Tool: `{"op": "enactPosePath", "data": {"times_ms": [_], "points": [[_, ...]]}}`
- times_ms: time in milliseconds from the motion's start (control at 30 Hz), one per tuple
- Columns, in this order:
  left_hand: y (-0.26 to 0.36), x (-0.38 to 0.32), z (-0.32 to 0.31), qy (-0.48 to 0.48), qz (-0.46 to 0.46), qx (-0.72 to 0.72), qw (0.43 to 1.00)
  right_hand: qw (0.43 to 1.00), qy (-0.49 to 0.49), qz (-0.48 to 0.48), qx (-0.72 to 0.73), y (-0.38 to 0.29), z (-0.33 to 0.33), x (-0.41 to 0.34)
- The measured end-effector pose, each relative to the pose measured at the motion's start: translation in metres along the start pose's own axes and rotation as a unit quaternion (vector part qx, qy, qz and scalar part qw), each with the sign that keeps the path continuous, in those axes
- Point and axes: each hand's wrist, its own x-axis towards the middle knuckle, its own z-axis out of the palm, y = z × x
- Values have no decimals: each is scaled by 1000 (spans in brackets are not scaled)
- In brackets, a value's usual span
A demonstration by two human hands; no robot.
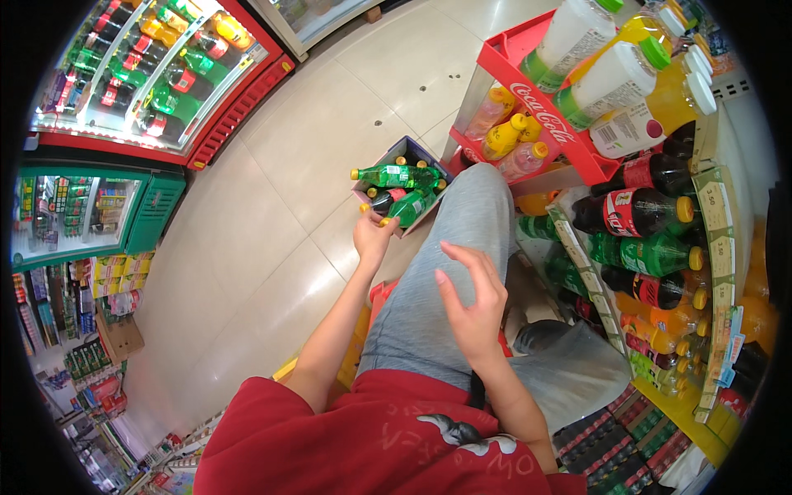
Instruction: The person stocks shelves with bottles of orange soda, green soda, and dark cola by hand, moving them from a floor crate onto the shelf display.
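Note:
My left hand (pixel 372 240) reaches down to a cardboard box (pixel 404 232) of soda bottles on the floor. Its thumb and fingers close around the yellow-capped neck end of a green plastic bottle (pixel 411 208). Beside that bottle lies a dark cola bottle (pixel 386 199), partly covered. Across the box's far part rests another green bottle (pixel 396 176), on its side. My right hand (pixel 475 300) hovers over my jeans-clad legs, fingers apart and holding nothing.
A red Coca-Cola rack (pixel 550 117) with juice bottles stands right of the box. Shelves on my right carry rows of soda bottles (pixel 643 253). To the left are a red-framed drinks cooler (pixel 241 105) and a green cooler (pixel 154 210). Pale tiles (pixel 272 204) cover the floor.

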Motion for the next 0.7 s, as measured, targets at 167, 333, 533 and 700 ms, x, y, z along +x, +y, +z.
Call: {"op": "enactPosePath", "data": {"times_ms": [167, 333, 533, 700], "points": [[84, 13, -8, 25, 39, 32, 998, 1000, 19, 6, -1, 0, -10, -6], [159, 20, -34, 5, 105, 103, 989, 999, 44, 9, 3, 4, -20, -5], [232, -5, -89, -44, 206, 106, 972, 998, 70, -1, 0, 1, -35, 2], [315, -49, -134, -75, 296, 38, 951, 996, 88, -25, -21, -9, -45, 10]]}}
